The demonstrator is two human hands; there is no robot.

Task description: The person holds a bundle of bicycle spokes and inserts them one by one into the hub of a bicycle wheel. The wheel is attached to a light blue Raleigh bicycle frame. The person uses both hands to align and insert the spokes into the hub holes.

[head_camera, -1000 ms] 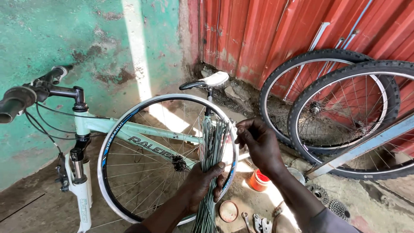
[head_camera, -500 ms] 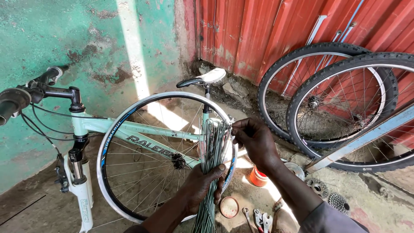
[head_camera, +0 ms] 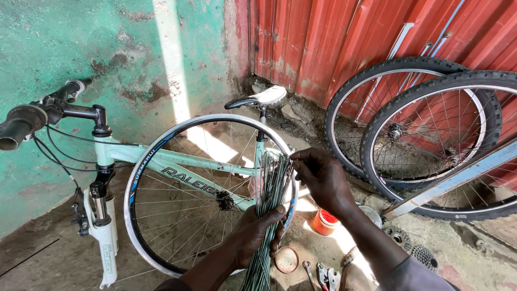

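I have my left hand (head_camera: pixel 257 229) closed around a bundle of spokes (head_camera: pixel 271 205), gripping it low down so the thin rods stand nearly upright, their long axis running from below my wrist up toward the rim (head_camera: pixel 161 148) of the bare wheel (head_camera: pixel 210 194) in front of me. My right hand (head_camera: pixel 323 178) is at the top of the bundle, fingertips pinched on the upper ends of a spoke or two (I cannot tell exactly how many). So the bundle lies between my two hands, the right one nearer the free tips, the left one holding the weight. The wheel leans against a pale green bicycle frame (head_camera: pixel 177 167); its hub (head_camera: pixel 224 200) sits just left of the bundle. An orange pot (head_camera: pixel 325 222) and a small round tin (head_camera: pixel 286 260) rest on the ground near my arms
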